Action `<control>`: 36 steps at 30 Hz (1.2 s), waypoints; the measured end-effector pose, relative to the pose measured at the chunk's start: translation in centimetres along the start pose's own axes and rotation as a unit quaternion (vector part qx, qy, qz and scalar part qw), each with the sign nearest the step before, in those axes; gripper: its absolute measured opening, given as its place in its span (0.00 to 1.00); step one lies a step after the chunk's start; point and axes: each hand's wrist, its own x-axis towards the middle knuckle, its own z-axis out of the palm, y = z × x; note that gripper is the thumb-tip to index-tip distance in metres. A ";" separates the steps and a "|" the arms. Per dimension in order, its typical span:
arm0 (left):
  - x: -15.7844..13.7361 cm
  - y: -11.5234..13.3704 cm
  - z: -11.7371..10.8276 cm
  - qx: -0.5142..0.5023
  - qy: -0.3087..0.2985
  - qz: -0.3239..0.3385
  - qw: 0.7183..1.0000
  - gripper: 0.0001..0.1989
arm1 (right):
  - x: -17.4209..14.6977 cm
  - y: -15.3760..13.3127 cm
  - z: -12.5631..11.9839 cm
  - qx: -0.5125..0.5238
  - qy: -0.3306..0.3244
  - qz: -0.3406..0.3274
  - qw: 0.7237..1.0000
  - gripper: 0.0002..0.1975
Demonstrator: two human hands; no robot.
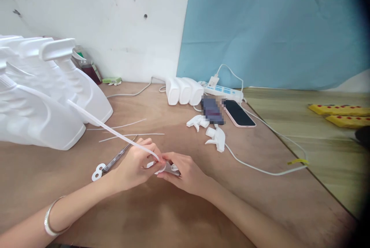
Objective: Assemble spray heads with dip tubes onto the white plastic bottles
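**Brown tabletop, white tube between my two hands**

Brown tabletop (260,190) stretches beneath me, with a stained white wall (101,17) and a blue cloth (260,28) behind it. My left hand (144,161) pinches the near end of a long white tube (111,129), which slants away left, its far end in front of the white bottles (58,124). My right hand (183,171) clasps a small white piece (170,168) between thumb and fingers. Both hands touch over the middle of the table; my fingers hide whether tube and piece are joined.

Beyond my left hand lie two thin white strips (131,136), and beside my left forearm a slim grey tool (115,160). Past my right hand, two white trigger heads (219,139) rest near a pink-edged phone (239,113) and a power strip (225,91).
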 end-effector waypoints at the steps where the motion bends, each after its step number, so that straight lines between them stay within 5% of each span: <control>1: 0.1 -0.1 0.1 -0.008 -0.003 -0.008 1.000 0.05 | 0.1 -0.1 -0.1 0.026 -0.007 0.022 0.999 0.16; 6: 1.5 -0.4 0.0 -0.143 0.015 -0.096 0.985 0.08 | 0.5 -0.1 -0.7 0.200 0.036 0.203 0.958 0.28; 9: 3.6 -1.3 -1.0 -0.191 -0.030 -0.064 0.979 0.06 | 0.8 0.6 -1.2 0.276 0.147 0.295 0.903 0.24; 12: 6.5 -3.5 -2.1 -0.132 -0.113 -0.014 0.985 0.16 | 0.8 1.5 -1.6 0.341 0.211 0.300 0.866 0.19; 17: 12.6 -7.4 -1.1 0.021 0.060 -0.056 0.996 0.31 | 0.8 2.0 -1.6 0.438 0.221 0.290 0.822 0.17; 23: 17.7 -7.6 2.0 0.079 0.143 -0.076 0.984 0.36 | 0.7 2.0 -1.5 0.469 0.192 0.300 0.808 0.18; 30: 18.6 -8.5 2.8 0.035 0.274 -0.175 0.945 0.26 | 0.7 1.7 -1.9 0.453 0.161 0.293 0.827 0.19; 36: 16.6 -10.5 -0.3 -0.076 0.406 -0.220 0.884 0.23 | 0.8 1.4 -1.9 0.471 0.190 0.293 0.810 0.26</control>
